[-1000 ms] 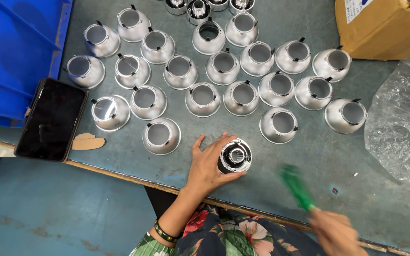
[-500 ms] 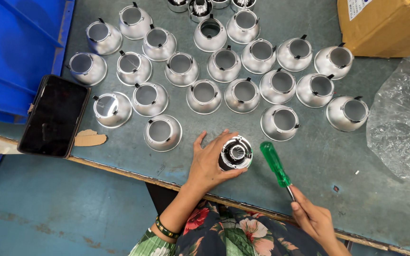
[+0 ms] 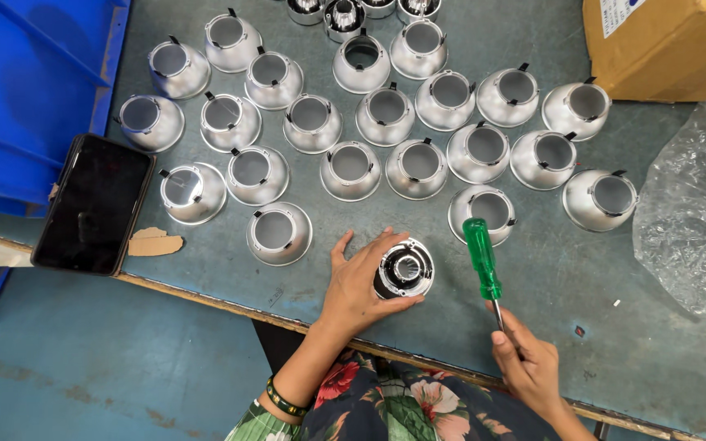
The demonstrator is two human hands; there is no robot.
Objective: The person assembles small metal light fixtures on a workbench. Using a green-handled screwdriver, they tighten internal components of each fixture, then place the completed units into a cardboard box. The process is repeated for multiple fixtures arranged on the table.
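Note:
My left hand (image 3: 359,282) grips a round silver lamp housing with a black centre (image 3: 404,269), pressed on the grey table (image 3: 549,269) near its front edge. My right hand (image 3: 527,359) holds a screwdriver by its metal shaft, and the green handle (image 3: 481,255) points up and away from me, just right of the housing. Several silver cone-shaped reflectors (image 3: 418,159) stand in rows beyond my hands, the nearest (image 3: 484,207) right behind the screwdriver handle.
A black phone (image 3: 94,202) lies at the table's left front corner beside a scrap of cardboard (image 3: 153,242). A blue bin (image 3: 26,90) sits at far left. A cardboard box (image 3: 663,45) stands back right, and crumpled clear plastic (image 3: 696,220) lies at right.
My right hand has brought the green screwdriver up from the table's edge toward the housing and turned it more upright. My left hand has stayed on the housing.

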